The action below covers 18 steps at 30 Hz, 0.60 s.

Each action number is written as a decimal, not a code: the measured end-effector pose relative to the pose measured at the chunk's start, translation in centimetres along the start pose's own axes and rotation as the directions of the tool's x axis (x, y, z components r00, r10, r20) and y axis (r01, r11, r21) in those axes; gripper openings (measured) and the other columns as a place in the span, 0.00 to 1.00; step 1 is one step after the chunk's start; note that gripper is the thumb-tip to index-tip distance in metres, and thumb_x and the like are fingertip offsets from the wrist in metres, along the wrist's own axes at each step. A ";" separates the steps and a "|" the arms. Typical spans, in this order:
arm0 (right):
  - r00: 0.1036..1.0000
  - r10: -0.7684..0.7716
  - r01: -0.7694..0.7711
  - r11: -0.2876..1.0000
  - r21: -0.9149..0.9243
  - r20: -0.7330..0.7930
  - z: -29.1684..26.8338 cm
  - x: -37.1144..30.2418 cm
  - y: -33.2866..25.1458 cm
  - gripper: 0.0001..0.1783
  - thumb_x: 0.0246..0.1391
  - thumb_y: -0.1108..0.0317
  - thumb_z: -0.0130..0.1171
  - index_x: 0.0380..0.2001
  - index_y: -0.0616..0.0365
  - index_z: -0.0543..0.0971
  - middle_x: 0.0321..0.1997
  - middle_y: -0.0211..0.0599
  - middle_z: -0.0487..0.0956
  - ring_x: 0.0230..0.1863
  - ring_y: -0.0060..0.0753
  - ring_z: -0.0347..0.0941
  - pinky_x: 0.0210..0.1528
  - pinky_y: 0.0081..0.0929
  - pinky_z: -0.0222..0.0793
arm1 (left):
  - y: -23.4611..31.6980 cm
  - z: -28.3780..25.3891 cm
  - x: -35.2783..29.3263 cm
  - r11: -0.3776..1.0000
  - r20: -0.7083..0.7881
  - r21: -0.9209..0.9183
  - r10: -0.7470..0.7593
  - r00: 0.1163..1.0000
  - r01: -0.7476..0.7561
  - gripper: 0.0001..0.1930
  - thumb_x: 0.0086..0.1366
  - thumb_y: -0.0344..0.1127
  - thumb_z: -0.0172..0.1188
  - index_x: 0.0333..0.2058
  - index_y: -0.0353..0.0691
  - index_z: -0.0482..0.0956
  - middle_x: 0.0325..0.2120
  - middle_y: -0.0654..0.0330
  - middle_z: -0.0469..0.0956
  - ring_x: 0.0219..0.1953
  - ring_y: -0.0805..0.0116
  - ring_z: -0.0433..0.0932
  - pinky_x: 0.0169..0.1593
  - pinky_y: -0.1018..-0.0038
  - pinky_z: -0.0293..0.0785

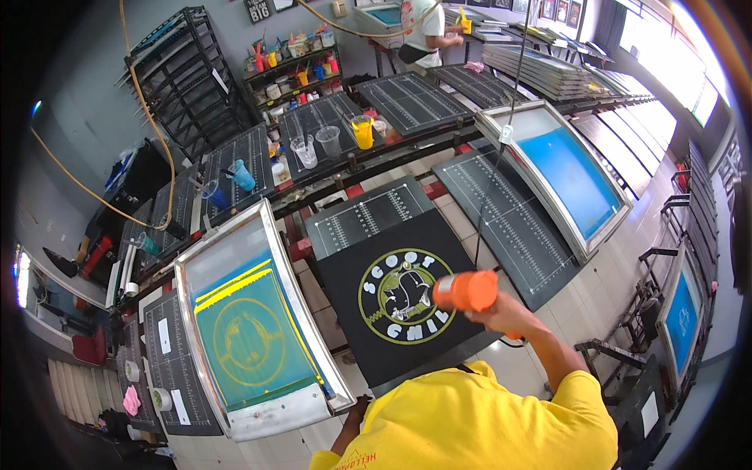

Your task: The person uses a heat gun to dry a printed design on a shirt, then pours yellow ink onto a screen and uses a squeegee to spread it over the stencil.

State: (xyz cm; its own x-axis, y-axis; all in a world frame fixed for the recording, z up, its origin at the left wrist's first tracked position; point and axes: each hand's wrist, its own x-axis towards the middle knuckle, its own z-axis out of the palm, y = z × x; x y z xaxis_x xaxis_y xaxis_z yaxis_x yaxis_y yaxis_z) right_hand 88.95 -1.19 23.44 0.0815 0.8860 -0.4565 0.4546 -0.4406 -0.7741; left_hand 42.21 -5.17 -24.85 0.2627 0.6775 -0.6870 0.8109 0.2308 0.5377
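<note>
My right hand grips an orange heat gun and holds it just above a black garment spread on a platen. The gun's nozzle points left at the round yellow-green and white print on the cloth. A dark cord runs up from the gun. My left hand is low at the platen's near corner, beside the raised screen frame with teal mesh and a yellow ring design. Most of that hand is hidden behind my yellow shirt.
A second aluminium frame with blue mesh stands raised at right. Black gridded platens ring the press; those at the back carry plastic cups and a yellow cup. A shelf of ink bottles and another person are at the back.
</note>
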 end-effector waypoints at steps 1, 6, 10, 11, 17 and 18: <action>0.995 0.050 -0.047 0.998 0.038 -0.091 0.1 -0.1 -0.5 0.25 0.53 0.57 0.66 0.52 0.54 0.74 0.35 0.32 0.80 0.32 0.26 0.75 0.36 0.27 0.73 | -0.1 0.2 -0.1 1.000 0.000 0.008 0.005 1.000 -0.005 0.19 0.69 0.46 0.44 0.44 0.40 0.79 0.34 0.50 0.83 0.37 0.51 0.81 0.41 0.60 0.76; 0.980 -0.200 0.199 0.973 -0.114 0.002 0.6 1.0 0.8 0.25 0.53 0.59 0.66 0.52 0.55 0.74 0.30 0.28 0.78 0.25 0.22 0.73 0.29 0.24 0.71 | -0.3 0.7 -0.4 0.997 -0.018 0.054 0.051 0.999 -0.050 0.19 0.69 0.46 0.44 0.44 0.40 0.79 0.35 0.50 0.83 0.37 0.51 0.81 0.41 0.60 0.76; 0.978 -0.101 0.126 0.984 0.125 -0.184 0.7 4.5 -0.4 0.17 0.55 0.62 0.62 0.46 0.59 0.75 0.26 0.27 0.76 0.18 0.18 0.69 0.21 0.22 0.67 | -1.7 1.5 -0.4 0.986 -0.027 0.128 0.114 0.993 -0.109 0.19 0.69 0.46 0.44 0.44 0.40 0.79 0.35 0.50 0.83 0.37 0.51 0.81 0.42 0.60 0.76; 0.952 -0.197 0.215 0.975 0.053 -0.234 0.9 5.7 0.1 0.16 0.57 0.63 0.61 0.44 0.60 0.75 0.26 0.27 0.77 0.19 0.18 0.69 0.20 0.22 0.67 | -2.2 1.7 -0.6 0.983 -0.021 0.145 0.119 0.993 -0.115 0.19 0.69 0.46 0.44 0.44 0.40 0.79 0.35 0.50 0.83 0.37 0.50 0.81 0.42 0.60 0.76; 0.986 -0.157 0.159 0.987 0.032 -0.061 2.0 7.9 -3.4 0.18 0.55 0.60 0.62 0.42 0.64 0.76 0.23 0.30 0.76 0.20 0.22 0.69 0.23 0.25 0.67 | -4.2 3.8 -1.0 0.966 -0.061 0.219 0.156 0.986 -0.139 0.20 0.69 0.46 0.43 0.44 0.40 0.80 0.35 0.49 0.83 0.37 0.50 0.81 0.42 0.59 0.76; 0.979 -0.162 0.167 0.986 0.029 -0.125 2.3 9.5 -3.0 0.18 0.55 0.60 0.62 0.42 0.64 0.77 0.24 0.29 0.76 0.20 0.21 0.69 0.24 0.25 0.67 | -4.5 4.1 -0.8 0.958 -0.061 0.242 0.172 0.983 -0.152 0.20 0.69 0.46 0.43 0.44 0.41 0.80 0.35 0.49 0.83 0.37 0.50 0.81 0.42 0.59 0.76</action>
State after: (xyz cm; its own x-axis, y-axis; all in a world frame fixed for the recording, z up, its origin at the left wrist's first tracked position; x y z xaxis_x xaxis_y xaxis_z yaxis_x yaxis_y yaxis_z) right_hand 86.27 8.22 20.45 0.1170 0.9566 -0.2668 0.4360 -0.2908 -0.8516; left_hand 40.47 -9.58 -28.76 0.3654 0.7486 -0.5532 0.8638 -0.0511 0.5013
